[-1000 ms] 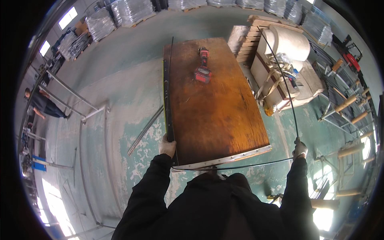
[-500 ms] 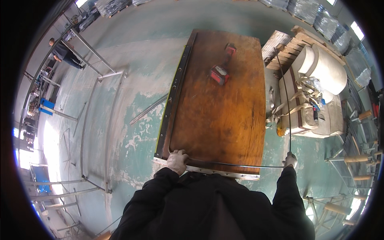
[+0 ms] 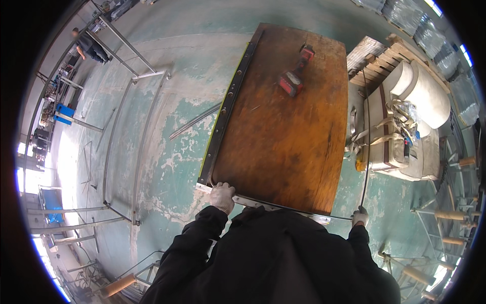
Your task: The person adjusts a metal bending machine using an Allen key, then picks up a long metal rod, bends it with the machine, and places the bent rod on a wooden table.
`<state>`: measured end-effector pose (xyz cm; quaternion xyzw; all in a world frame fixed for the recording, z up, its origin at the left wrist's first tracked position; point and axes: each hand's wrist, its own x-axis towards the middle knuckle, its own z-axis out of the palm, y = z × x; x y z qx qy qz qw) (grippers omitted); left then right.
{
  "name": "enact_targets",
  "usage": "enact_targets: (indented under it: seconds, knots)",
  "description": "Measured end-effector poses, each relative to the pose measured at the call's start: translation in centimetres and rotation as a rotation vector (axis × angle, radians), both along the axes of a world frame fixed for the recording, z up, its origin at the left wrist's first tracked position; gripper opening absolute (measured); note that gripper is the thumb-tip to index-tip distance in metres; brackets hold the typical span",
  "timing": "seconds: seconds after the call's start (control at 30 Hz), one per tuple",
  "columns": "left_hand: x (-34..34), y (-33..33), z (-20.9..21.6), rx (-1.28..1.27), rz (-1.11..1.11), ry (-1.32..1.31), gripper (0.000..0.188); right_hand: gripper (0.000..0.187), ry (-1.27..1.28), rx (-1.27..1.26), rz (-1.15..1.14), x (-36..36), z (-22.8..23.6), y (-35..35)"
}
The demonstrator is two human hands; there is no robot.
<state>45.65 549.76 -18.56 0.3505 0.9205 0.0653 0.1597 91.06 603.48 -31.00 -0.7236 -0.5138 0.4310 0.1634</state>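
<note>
Centrally, the wooden board extends away from both hands: left hand clasps its near-left corner; right hand grips a thin metal rod.

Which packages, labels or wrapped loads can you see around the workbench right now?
Wrapped white roll: right of the wooden table, on a wooden pallet, strapped with pale webbing.
Clear-wrapped bundles: top right, along the far edge, shiny grey.
No labels or screens are clear enough to tell.
</note>
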Motion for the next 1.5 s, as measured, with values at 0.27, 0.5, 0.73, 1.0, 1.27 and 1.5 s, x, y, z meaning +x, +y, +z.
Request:
enact_targets:
  seconds: [0.27,0.5,0.73,1.0,1.27,1.5]
  knots:
    - [-0.3,-0.4,0.4,0.0,0.027,-0.041,0.015,0.044,-0.063,-0.033,0.107,-1.4,0.7,2.0]
    - [-0.4,-0.2,0.8,-0.037,0.014,-0.054,0.016,0.061,0.143,-0.156,-0.228,-2.9,-2.2,4.4]
    - [0.5,-0.7,1.6,0.055,-0.046,-0.01,0.021,0.061,0.236,-0.016,-0.247,-1.2,-4.5,3.8]
    - [0.5,-1.4,0.6,0.144,-0.088,0.015,0.024,0.055,0.136,-0.106,-0.254,-3.6,-0.4,2.5]
    - [0.5,-1.4,0.0,0.159,-0.075,-0.009,0.021,0.043,0.233,-0.038,-0.192,-2.3,-2.2,2.6]
    - [0.5,-1.5,0.3,0.149,-0.081,-0.007,0.023,0.043,0.227,-0.054,-0.247,-2.5,-1.8,2.7]
